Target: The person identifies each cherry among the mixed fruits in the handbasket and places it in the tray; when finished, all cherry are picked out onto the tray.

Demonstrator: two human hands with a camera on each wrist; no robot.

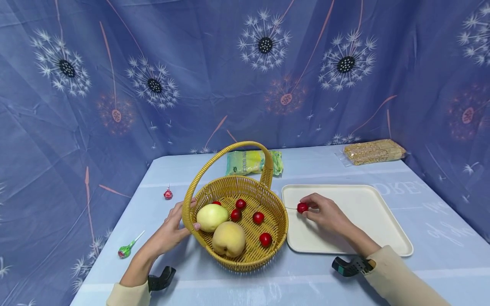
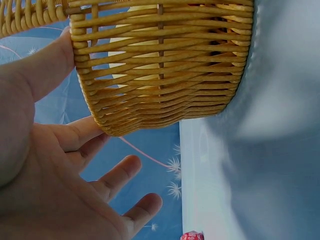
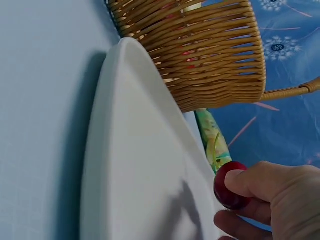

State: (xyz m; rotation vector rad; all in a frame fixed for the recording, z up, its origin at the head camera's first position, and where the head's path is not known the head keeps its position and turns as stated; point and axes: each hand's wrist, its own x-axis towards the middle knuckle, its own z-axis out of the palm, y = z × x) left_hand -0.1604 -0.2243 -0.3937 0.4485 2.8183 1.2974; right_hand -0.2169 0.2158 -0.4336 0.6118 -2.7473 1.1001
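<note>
Right hand (image 1: 327,214) over the left part of one cream tray (image 1: 367,238), fingertips pinching one red cherry (image 1: 302,208) just above the tray floor, its thin stem pointing left toward the basket. Same pinch from the right wrist view: thumb and fingers (image 3: 255,182) curled round the cherry (image 3: 229,187), tray rim (image 3: 130,150) below, basket wall (image 3: 210,55) close behind.

Left hand (image 1: 174,227) against the near-left rim of one wicker basket (image 1: 275,231), thumb hooked over the rim, fingers spread and relaxed along the outer weave; from the left wrist view, thumb pressed on the rim, fingers (image 2: 117,175) loose under the basket wall (image 2: 160,75), gripping nothing.

Inside the basket: two pale yellow-green fruits, one (image 1: 212,217) to the left and one (image 1: 228,239) nearer the front, plus five cherries counted, one of them (image 1: 258,217) mid-basket and one half hidden behind the left fruit. Basket and tray side by side on the desk (image 1: 214,289), nearly touching.

Elsewhere on the desk: two lollipops, one red (image 1: 168,194) and one green (image 1: 125,250), left of the basket; one green-yellow packet (image 1: 249,162) behind the basket handle; one clear pack of tan sticks (image 1: 373,151) at the far right.
</note>
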